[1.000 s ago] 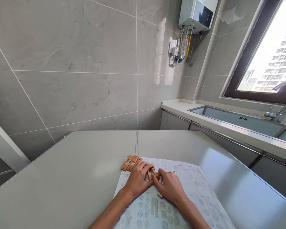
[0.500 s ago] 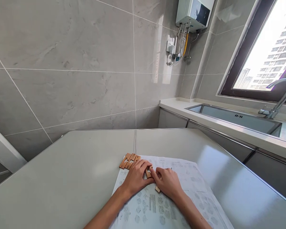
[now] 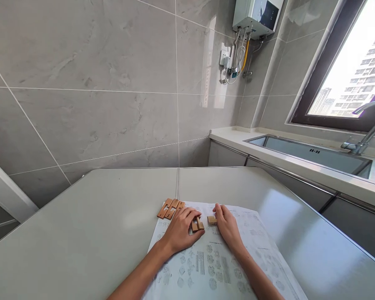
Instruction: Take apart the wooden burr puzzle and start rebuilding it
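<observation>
My left hand [image 3: 181, 228] curves round notched wooden puzzle blocks [image 3: 197, 226] standing on the printed sheet [image 3: 225, 250]. Its thumb is on the near side and its fingers are on the far side, partly hiding them. A short gap away to the right, my right hand [image 3: 227, 225] has its fingers curled on a small pale wooden block [image 3: 211, 220]. One end of that block sticks out to the left of the fingers; the rest is hidden. Flat brown wooden pieces with cut-outs [image 3: 170, 208] lie side by side just beyond my left hand.
The sheet carries rows of small drawings and lies on a pale table [image 3: 96, 233] with a seam down its middle. A tiled wall [image 3: 112, 125] rises behind. To the right are a counter with a sink [image 3: 312, 152], a faucet [image 3: 365, 133] and a window.
My right hand has drawn away from the left hand and moved up the sheet, its small block with it. My left hand stays at the notched blocks, which now show more clearly.
</observation>
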`<act>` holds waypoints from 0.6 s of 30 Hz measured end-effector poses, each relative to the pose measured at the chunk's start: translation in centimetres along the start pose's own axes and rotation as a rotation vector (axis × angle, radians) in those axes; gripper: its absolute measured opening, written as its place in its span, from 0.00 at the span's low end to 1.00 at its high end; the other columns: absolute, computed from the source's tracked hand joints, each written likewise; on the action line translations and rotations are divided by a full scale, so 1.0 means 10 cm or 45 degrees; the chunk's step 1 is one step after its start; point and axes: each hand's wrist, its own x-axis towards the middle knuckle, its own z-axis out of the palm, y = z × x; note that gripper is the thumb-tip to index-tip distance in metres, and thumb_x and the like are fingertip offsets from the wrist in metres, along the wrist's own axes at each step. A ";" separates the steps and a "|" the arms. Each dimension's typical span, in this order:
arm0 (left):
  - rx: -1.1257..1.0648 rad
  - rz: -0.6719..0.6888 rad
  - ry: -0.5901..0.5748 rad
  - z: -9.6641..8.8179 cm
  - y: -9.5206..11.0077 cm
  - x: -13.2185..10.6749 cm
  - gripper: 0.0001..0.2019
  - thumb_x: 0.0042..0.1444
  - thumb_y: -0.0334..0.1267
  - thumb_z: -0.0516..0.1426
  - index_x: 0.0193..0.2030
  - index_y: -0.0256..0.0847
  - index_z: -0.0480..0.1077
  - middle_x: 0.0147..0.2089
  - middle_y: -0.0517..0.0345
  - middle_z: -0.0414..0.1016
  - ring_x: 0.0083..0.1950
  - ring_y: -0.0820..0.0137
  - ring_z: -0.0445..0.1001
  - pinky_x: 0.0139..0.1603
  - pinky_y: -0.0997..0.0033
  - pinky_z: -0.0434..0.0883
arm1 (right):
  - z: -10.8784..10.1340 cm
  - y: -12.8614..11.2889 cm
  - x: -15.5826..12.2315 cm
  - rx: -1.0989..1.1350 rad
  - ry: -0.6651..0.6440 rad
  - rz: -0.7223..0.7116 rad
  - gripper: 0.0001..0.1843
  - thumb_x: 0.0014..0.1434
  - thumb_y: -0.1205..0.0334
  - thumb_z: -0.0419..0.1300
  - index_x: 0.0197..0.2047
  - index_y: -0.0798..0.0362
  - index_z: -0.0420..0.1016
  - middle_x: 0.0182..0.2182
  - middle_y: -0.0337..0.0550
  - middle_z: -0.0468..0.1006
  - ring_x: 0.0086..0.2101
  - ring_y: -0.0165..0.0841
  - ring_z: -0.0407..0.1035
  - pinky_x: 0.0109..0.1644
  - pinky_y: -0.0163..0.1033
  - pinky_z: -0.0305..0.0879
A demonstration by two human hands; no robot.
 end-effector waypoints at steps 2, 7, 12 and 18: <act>0.007 -0.002 0.004 0.01 0.00 0.00 0.23 0.55 0.39 0.68 0.58 0.48 0.72 0.57 0.53 0.77 0.59 0.56 0.74 0.62 0.50 0.71 | 0.01 0.04 0.02 0.026 0.032 -0.002 0.22 0.70 0.42 0.47 0.38 0.48 0.73 0.35 0.45 0.82 0.37 0.42 0.76 0.41 0.42 0.68; 0.022 0.006 0.045 0.03 -0.02 -0.01 0.23 0.56 0.39 0.67 0.58 0.49 0.72 0.57 0.52 0.76 0.59 0.55 0.74 0.62 0.50 0.71 | 0.10 0.09 -0.01 0.001 0.043 -0.141 0.17 0.69 0.47 0.51 0.44 0.50 0.74 0.42 0.49 0.82 0.42 0.43 0.76 0.46 0.45 0.70; 0.045 -0.002 0.086 0.03 -0.02 0.00 0.21 0.56 0.37 0.66 0.56 0.48 0.71 0.55 0.52 0.76 0.58 0.54 0.74 0.61 0.49 0.72 | 0.15 0.05 -0.08 -0.091 -0.013 -0.313 0.14 0.70 0.47 0.55 0.46 0.49 0.72 0.38 0.47 0.79 0.38 0.42 0.74 0.44 0.46 0.70; 0.059 0.023 0.108 0.04 -0.03 0.00 0.24 0.57 0.39 0.66 0.60 0.48 0.68 0.56 0.51 0.76 0.60 0.53 0.73 0.63 0.46 0.71 | 0.17 0.02 -0.17 -0.152 -0.089 -0.465 0.09 0.71 0.54 0.54 0.48 0.48 0.70 0.42 0.45 0.77 0.39 0.40 0.75 0.42 0.44 0.71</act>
